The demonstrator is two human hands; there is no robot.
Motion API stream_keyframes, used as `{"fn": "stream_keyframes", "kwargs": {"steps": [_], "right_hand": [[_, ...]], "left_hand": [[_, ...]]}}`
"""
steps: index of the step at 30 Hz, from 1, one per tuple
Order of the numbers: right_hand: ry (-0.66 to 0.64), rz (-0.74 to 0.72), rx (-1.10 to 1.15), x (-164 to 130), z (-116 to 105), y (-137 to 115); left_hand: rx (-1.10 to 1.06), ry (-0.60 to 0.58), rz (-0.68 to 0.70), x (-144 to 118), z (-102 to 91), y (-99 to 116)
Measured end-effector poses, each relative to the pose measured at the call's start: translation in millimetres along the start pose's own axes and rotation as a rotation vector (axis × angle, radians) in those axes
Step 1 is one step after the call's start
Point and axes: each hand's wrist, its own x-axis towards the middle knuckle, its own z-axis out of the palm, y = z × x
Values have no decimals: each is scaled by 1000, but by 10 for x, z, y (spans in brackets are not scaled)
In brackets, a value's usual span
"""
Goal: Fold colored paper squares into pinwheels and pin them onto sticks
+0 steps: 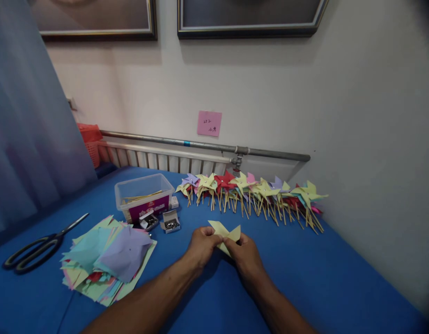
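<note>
Between both hands, above the blue table, is a pale yellow paper pinwheel [219, 228] with some of its corners folded up. My left hand [202, 243] pinches its left side, thumb pressed near the middle. My right hand [245, 250] grips the right side, its thumb close to the left one. The thumbs cover the pinwheel's centre, so I cannot see whether a pin is in it. No stick shows on this pinwheel. Beyond the hands lie finished pinwheels on sticks [235, 183] in several colours.
To the left, cut paper sheets [124, 253] lie piled beside black-handled scissors [43, 246]. A clear plastic tub [145, 192] holds thin sticks. Two small boxes of pins, one a white box [171, 222], stand before it. A radiator [165, 160] and pipe run along the wall.
</note>
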Motion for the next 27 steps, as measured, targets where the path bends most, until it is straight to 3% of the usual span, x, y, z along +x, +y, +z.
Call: {"fn": "stream_keyframes", "kwargs": {"steps": [10, 27], "right_hand": [[33, -50, -3, -20, 4, 38], [20, 28, -76, 31, -28, 39]], "left_hand": [[35, 21, 20, 26, 3, -6], [109, 22, 48, 3, -16, 43]]}}
